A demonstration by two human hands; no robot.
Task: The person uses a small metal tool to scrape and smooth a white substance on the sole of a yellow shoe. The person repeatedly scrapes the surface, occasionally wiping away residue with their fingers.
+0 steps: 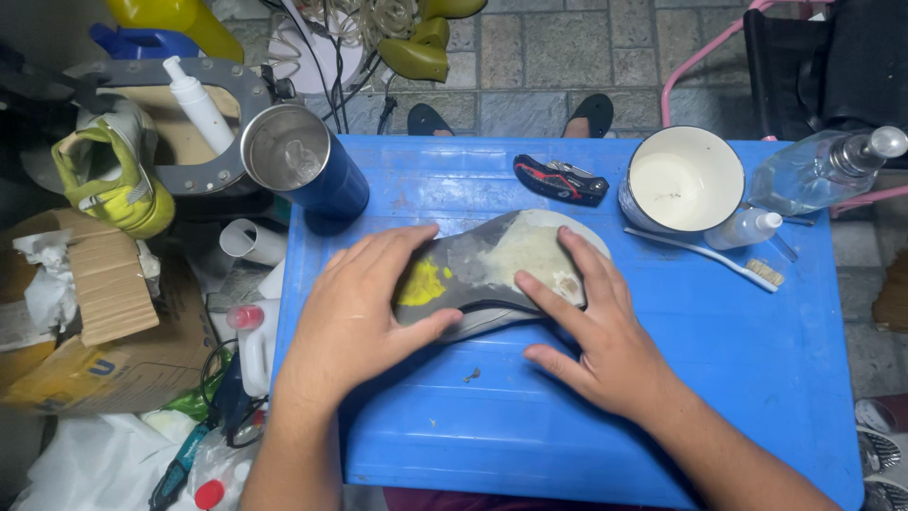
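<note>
The shoe sole (492, 270) is laid lengthwise across the blue table (757, 378), pressed flat under both open hands: left hand (364, 308) at its yellow end, right hand (591, 326) at its pale end.

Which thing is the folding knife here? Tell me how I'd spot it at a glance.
Start at the blue plastic table. Along its far edge, look between the blue metal tumbler and the white cup, just beyond the shoe sole under both hands. The folding knife lies flat there: small, dark, with red markings, unlike the pale items nearby.
</note>
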